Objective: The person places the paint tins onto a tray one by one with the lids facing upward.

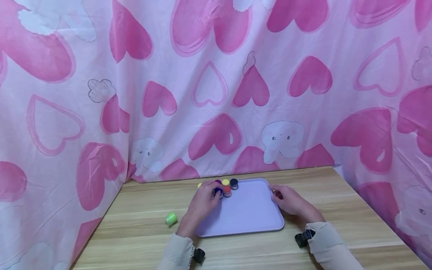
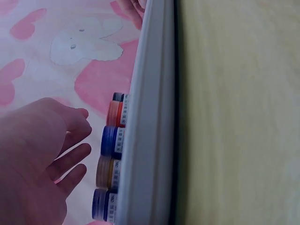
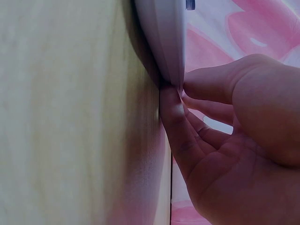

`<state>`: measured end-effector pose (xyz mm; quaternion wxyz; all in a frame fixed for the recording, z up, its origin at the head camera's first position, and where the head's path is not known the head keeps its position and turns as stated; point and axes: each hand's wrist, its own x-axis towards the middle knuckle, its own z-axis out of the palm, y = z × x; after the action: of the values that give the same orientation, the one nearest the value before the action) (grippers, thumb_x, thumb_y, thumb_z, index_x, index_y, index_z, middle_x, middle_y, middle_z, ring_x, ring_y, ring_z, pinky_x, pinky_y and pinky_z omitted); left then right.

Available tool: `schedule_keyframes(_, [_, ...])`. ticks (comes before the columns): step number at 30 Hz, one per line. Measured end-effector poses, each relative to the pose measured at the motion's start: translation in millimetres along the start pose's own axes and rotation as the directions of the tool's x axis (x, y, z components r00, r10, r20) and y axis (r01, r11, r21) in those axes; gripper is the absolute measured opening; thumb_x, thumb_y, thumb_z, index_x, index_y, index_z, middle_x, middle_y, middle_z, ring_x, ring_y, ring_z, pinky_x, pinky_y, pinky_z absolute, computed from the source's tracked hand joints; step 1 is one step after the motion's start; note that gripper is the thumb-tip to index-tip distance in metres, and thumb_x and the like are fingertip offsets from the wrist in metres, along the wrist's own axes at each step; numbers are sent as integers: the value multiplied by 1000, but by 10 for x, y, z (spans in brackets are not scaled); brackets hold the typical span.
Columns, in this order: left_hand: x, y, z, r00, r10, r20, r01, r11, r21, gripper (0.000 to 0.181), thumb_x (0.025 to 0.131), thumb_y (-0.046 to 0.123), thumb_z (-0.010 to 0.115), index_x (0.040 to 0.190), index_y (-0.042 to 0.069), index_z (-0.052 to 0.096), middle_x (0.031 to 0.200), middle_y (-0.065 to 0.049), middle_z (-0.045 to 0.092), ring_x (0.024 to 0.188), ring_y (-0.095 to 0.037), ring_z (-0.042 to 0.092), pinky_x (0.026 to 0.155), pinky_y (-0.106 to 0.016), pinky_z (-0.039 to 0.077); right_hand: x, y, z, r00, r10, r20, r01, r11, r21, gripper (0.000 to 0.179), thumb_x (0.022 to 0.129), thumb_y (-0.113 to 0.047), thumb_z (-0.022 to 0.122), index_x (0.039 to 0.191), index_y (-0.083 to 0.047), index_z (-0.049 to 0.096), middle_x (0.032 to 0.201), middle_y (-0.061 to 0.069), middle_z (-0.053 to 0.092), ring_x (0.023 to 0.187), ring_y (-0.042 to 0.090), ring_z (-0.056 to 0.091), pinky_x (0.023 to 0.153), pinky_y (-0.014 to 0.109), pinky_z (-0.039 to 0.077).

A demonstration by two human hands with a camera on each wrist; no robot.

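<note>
A lilac tray (image 1: 249,212) lies on the table with several small paint jars grouped at its far left. Among them are a dark blue jar (image 1: 218,192), a red one (image 1: 227,192), a yellow-lidded one (image 1: 225,182) and a black-lidded one (image 1: 234,183). My left hand (image 1: 203,202) hovers over this group and hides part of it. In the left wrist view its loosely bent fingers stand apart from the blue jar (image 2: 108,141) and hold nothing. At the tray's right side, my right hand (image 3: 234,136) pinches the rim between thumb and fingers.
A light green jar (image 1: 171,219) lies on the wooden table (image 1: 135,240), left of the tray. Pink heart-patterned cloth (image 1: 216,93) hangs behind the table and at both sides. Each wrist carries a small black camera.
</note>
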<state>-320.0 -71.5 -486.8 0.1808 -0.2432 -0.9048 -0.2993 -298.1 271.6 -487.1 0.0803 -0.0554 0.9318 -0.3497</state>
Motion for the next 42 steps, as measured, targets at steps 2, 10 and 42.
schedule_keyframes(2, [-24,-9,-42,999,-43,8,43,999,-8,19,99,6,73,112,17,81,119,-1,79,122,-23,69,108,-43,60,7,-11,12,1000,-2,0,2,1000,1,59,108,-12,65,163,-3,46,118,8,69,104,22,61,93,37,61])
schedule_keyframes(10, [-131,-93,-165,996,-83,24,84,996,-18,17,99,9,73,112,17,80,123,-3,77,118,-21,70,104,-42,62,8,-52,37,1000,-7,-8,7,1000,0,59,108,-13,66,162,-3,46,118,7,68,104,21,60,96,41,62])
schedule_keyframes(42, [-746,-652,-780,997,-71,5,71,997,-6,21,92,-1,79,106,14,80,106,1,80,104,-18,75,97,-43,64,6,5,21,1000,12,-5,-12,1000,-24,58,108,-13,65,162,-2,46,125,12,68,107,24,60,102,48,61])
